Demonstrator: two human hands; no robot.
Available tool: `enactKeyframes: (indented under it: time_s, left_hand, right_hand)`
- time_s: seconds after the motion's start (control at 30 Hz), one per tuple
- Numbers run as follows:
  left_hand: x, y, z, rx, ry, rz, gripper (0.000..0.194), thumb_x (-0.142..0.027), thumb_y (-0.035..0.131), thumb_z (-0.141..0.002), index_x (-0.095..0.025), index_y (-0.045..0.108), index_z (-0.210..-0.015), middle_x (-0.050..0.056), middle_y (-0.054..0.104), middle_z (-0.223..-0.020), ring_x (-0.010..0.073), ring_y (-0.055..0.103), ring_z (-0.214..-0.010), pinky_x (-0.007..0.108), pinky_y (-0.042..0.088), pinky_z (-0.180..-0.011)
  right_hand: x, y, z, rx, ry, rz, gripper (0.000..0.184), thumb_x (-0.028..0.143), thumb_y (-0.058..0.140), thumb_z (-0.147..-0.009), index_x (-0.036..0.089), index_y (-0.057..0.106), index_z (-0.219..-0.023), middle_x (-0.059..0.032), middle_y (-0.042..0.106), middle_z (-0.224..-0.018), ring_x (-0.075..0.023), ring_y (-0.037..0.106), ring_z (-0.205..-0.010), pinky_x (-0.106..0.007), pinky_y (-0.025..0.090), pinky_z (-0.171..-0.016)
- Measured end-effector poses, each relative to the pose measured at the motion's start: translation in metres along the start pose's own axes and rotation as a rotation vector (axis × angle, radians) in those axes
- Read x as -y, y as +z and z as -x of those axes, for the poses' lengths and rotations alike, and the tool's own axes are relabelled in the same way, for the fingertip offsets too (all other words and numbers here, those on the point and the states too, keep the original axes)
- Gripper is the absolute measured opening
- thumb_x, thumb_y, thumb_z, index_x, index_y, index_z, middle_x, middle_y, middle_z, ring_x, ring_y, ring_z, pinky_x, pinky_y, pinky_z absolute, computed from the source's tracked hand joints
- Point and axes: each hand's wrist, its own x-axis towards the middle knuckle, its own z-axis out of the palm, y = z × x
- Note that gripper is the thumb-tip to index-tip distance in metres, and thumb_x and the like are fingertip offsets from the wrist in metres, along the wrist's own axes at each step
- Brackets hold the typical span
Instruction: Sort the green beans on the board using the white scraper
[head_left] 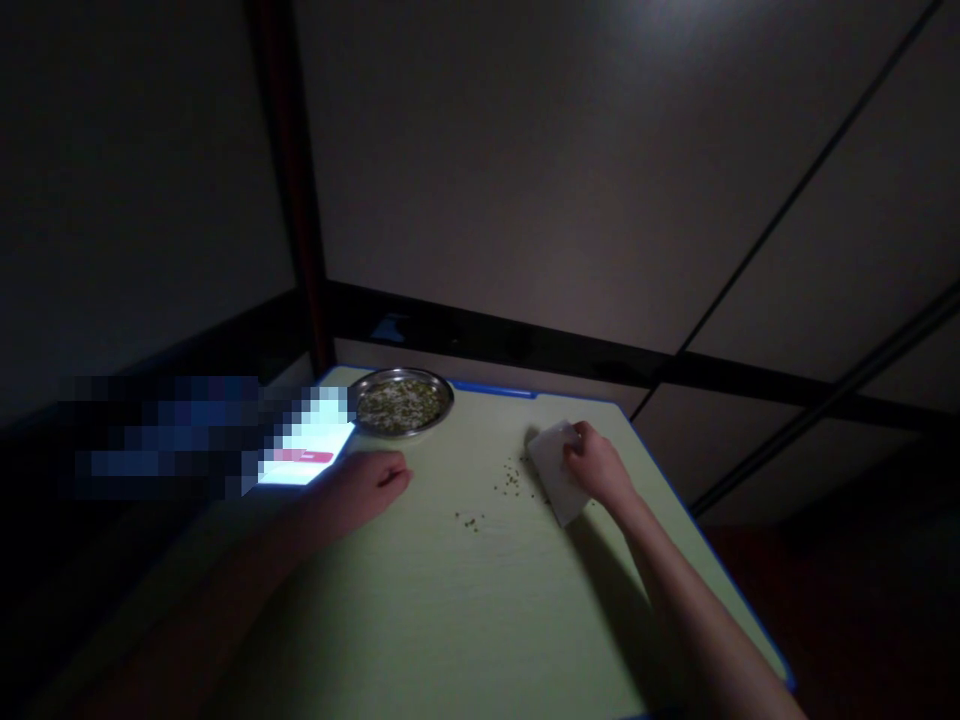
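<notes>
My right hand (598, 466) grips a flat white card or stiff sheet of paper (555, 482), tilted with its lower edge at the tabletop. Small greenish beans or seeds (511, 482) lie scattered just left of the card, and a smaller cluster (471, 522) sits further left and nearer to me. My left hand (381, 480) is closed in a fist over the left part of the table; its inside is hidden. Beyond that fist stands a round metal plate (401, 432), spread with green beans and whitish grains.
The pale table (450, 620) has a blue edge (495, 390). A bright lit screen (304, 450), partly pixelated, lies at its left side. Dark cabinet-like panels (487, 200) rise behind the table. The room is dim, and my right arm casts a shadow.
</notes>
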Motion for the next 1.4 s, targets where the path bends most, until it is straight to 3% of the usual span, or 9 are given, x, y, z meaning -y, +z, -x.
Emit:
enactKeyframes:
  time_s: [0.2,0.5,0.63,0.87,1.4]
  left_hand:
    - [-0.001,-0.002,0.001,0.014,0.010,0.011,0.033,-0.044,0.040,-0.085,-0.020,0.049,-0.064,-0.002,0.050,-0.060,0.0142,0.048,-0.060,0.026,0.029,-0.059]
    - [-0.001,-0.001,0.001,0.012,0.011,0.000,0.032,-0.043,0.041,-0.085,-0.020,0.052,-0.065,-0.001,0.051,-0.058,0.0144,0.048,-0.058,0.027,0.028,-0.058]
    - [-0.001,-0.001,0.001,0.005,0.009,0.006,0.033,-0.044,0.041,-0.085,-0.020,0.053,-0.066,-0.001,0.053,-0.059,0.0147,0.050,-0.060,0.026,0.030,-0.059]
    - [-0.002,-0.002,0.002,0.000,0.006,0.020,0.032,-0.042,0.041,-0.085,-0.020,0.053,-0.066,-0.002,0.051,-0.060,0.0141,0.050,-0.060,0.026,0.030,-0.059]
    - [0.001,0.001,0.002,-0.021,0.014,0.025,0.033,-0.043,0.043,-0.086,-0.019,0.057,-0.068,-0.002,0.051,-0.058,0.0133,0.050,-0.057,0.025,0.030,-0.057]
  right_hand:
    - [-0.002,0.001,-0.009,0.011,0.018,0.068,0.039,0.022,0.050,-0.087,0.016,0.058,-0.125,-0.0161,0.072,-0.111,-0.0256,0.068,-0.103,-0.028,0.045,-0.078]
    - [-0.033,-0.014,-0.012,-0.007,0.085,0.083,0.039,0.021,0.050,-0.086,0.014,0.059,-0.124,-0.0164,0.073,-0.104,-0.0259,0.069,-0.094,-0.028,0.044,-0.070]
    - [-0.012,-0.015,-0.005,-0.031,0.004,0.059,0.038,0.021,0.050,-0.087,0.014,0.058,-0.123,-0.0157,0.073,-0.104,-0.0262,0.068,-0.097,-0.028,0.044,-0.074]
    - [0.032,0.001,0.001,-0.012,-0.086,0.079,0.036,0.019,0.049,-0.087,0.015,0.057,-0.121,-0.0158,0.072,-0.108,-0.0264,0.068,-0.101,-0.029,0.044,-0.078]
    - [0.028,0.015,-0.016,0.023,-0.017,-0.055,0.035,0.017,0.052,-0.083,0.014,0.061,-0.117,-0.0173,0.072,-0.111,-0.0263,0.067,-0.104,-0.028,0.045,-0.079]
